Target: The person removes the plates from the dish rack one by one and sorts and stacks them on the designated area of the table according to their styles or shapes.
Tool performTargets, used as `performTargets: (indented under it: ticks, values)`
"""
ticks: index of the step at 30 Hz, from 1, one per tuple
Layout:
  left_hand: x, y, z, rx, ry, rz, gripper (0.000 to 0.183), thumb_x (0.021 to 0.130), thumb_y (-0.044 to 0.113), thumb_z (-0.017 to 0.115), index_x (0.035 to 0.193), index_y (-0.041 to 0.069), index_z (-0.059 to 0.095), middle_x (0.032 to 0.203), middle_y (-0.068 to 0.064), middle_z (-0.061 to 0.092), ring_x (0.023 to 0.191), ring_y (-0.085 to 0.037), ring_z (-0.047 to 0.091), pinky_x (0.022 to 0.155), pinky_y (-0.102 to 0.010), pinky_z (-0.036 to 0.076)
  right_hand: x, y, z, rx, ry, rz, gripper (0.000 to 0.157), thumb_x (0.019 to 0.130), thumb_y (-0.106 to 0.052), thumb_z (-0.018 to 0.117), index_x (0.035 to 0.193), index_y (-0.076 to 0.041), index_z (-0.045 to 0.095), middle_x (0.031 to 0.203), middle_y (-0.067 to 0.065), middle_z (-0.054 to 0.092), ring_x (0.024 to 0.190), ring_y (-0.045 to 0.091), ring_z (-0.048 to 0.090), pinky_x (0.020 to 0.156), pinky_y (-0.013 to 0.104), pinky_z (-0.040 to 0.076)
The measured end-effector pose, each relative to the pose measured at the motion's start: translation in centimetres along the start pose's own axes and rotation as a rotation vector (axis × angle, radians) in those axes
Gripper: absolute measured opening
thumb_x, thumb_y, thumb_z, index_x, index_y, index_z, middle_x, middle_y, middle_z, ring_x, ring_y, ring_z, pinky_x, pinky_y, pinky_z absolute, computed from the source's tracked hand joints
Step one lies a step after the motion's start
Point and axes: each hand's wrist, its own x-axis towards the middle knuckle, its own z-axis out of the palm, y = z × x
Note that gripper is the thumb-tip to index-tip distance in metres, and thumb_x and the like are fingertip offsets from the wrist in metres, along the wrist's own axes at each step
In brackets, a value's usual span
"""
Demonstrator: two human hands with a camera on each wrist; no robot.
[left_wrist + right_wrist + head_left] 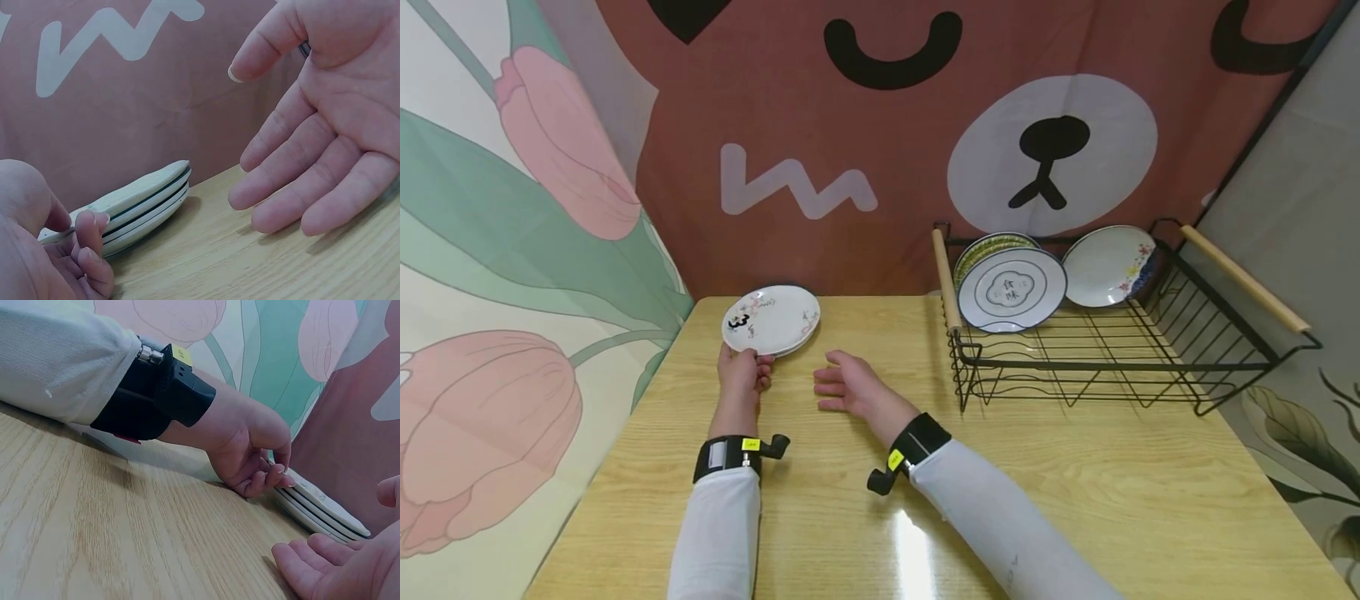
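A small stack of white plates with a painted floral pattern lies at the table's far left. My left hand is at the near edge of the stack, and its thumb and curled fingers pinch the rim of the top plate. Seen from the left wrist, several plate rims lie one over another. To the right of the stack, my right hand hovers with its palm turned toward the plates. Its fingers are spread and hold nothing.
A black wire dish rack with wooden handles stands at the right. In it lean a blue-rimmed plate, green-patterned plates behind that, and a flowered plate. A printed cloth hangs behind the wooden table.
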Motion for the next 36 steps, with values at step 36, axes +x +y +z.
performTargets:
  ticks: [36]
  values:
    - [-9.1, 5.9, 5.1, -0.066, -0.172, 0.371, 0.058, 0.103, 0.019, 0.055, 0.157, 0.028, 0.039, 0.111, -0.005, 0.075, 0.095, -0.019, 0.077, 0.063, -0.026, 0.06, -7.3, -14.4, 2.5, -0.61, -0.069, -0.318, 0.053, 0.104, -0.034, 0.056, 0.156, -0.025, 0.044, 0.159, 0.003, 0.047, 0.142, 0.03, 0.051, 0.112, 0.055, 0.047]
